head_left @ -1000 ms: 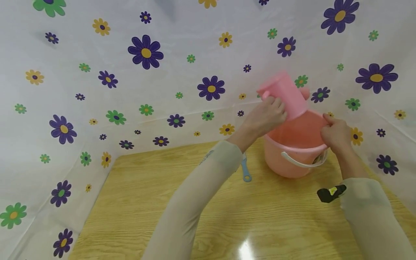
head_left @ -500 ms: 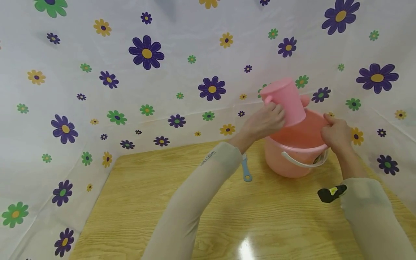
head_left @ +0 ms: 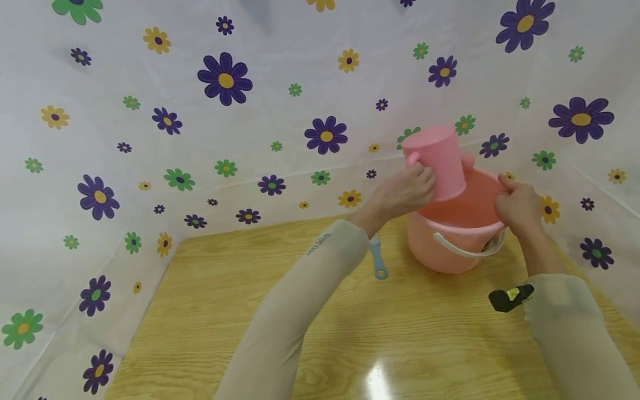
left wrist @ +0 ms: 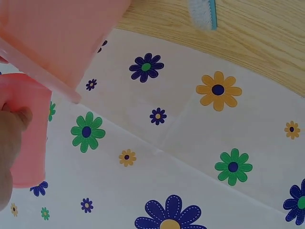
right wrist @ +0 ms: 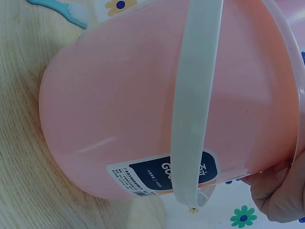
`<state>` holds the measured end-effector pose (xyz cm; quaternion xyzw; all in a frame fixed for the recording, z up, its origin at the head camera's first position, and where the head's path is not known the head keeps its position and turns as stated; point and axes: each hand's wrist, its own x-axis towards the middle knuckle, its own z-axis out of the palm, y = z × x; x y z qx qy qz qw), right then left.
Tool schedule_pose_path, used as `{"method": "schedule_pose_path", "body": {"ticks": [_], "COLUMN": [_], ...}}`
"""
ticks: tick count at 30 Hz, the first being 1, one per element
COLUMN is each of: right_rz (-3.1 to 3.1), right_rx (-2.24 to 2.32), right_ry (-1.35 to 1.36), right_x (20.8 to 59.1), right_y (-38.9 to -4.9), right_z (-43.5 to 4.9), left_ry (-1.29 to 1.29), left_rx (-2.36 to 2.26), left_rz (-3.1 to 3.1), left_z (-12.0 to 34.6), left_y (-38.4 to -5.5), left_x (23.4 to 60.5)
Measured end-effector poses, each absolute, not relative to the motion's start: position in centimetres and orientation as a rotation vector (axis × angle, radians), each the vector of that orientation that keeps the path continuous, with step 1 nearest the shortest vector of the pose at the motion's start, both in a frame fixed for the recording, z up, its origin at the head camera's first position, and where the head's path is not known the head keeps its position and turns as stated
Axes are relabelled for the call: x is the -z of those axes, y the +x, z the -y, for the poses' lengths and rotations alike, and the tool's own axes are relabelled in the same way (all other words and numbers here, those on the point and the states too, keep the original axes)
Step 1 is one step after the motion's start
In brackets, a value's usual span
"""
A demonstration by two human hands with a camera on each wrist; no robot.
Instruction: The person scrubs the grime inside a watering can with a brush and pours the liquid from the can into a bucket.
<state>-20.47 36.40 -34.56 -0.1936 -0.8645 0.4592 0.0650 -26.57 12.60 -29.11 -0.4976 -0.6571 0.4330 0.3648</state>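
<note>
My left hand (head_left: 407,189) grips the handle of a pink mug (head_left: 442,161) in the head view. The mug hangs over the mouth of a pink bucket (head_left: 450,250), its top leaning a little to the left. At the left edge of the left wrist view, the same mug (left wrist: 31,138) and hand (left wrist: 7,152) appear beside the bucket wall (left wrist: 62,38). My right hand (head_left: 520,205) holds the bucket's rim on the right, thumb up. In the right wrist view that hand (right wrist: 281,191) pinches the rim. The bucket's bottom inside is hidden.
A white bail handle (right wrist: 195,95) hangs down the bucket's front, across a dark label (right wrist: 157,171). Left of the bucket, a blue-handled brush (head_left: 378,261) with white bristles lies on the wooden table (head_left: 225,311). Flowered white sheeting (head_left: 280,61) rises behind and beside the table.
The mug has come down slightly and turned more upright, with my left hand lowering along with it. My right hand and the bucket stay in place.
</note>
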Motion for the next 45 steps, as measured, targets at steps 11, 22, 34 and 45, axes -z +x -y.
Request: {"method": "schedule_pose_path", "body": {"ticks": [11,22,34,45], "right_rz": [2.624,2.653,2.65,2.649], "right_rx": [-1.389,-1.308,-1.353,-1.288], "right_ry": [-0.598,-0.566,-0.548,-0.541], "right_x": [34.6,34.2,34.2,34.2], "right_y": [-20.4,-20.4,-20.2,-20.0], "right_z": [-36.4,-36.4,-35.9,-36.3], "left_ry": [-1.283,-1.263,-1.283,-1.321], "left_rx": [-1.169,-1.155,-1.185,-1.161], "left_rz": [1.633,1.696,1.679,1.675], "left_z": [-14.3,-13.3,-13.6,-13.5], "left_y": [-25.3,-25.9,-25.2,-25.3], "left_x": [28.5,28.5,28.1,28.6]}}
